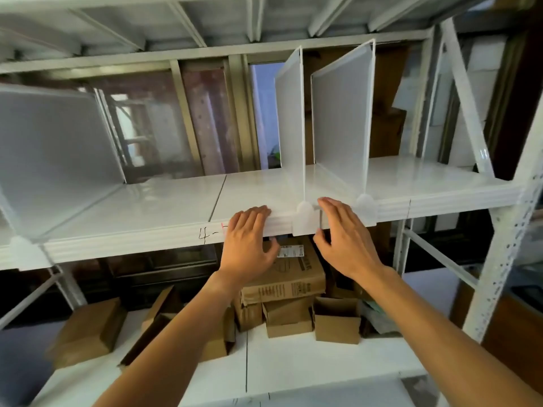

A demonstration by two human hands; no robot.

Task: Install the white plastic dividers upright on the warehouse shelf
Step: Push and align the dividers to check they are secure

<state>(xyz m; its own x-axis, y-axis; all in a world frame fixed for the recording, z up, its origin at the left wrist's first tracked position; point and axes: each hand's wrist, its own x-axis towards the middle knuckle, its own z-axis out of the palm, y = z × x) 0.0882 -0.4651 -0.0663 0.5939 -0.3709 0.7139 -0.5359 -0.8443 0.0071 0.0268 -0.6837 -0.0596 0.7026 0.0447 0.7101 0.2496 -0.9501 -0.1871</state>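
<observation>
On shelf (164,201) front edge | my left hand (248,239) and right hand (343,239) open, fingers spread, apparently gripping nothing | flanking upright divider (291,113) clip (305,218).

Two dividers (291,113) upright on shelf (164,201), boxes (288,277) below

My bare hands (246,242) rest on a glossy white painted metal shelf (164,201). The dividers (340,113) are matt, translucent white plastic. Lower down, the boxes (289,274) are dull brown cardboard.
</observation>
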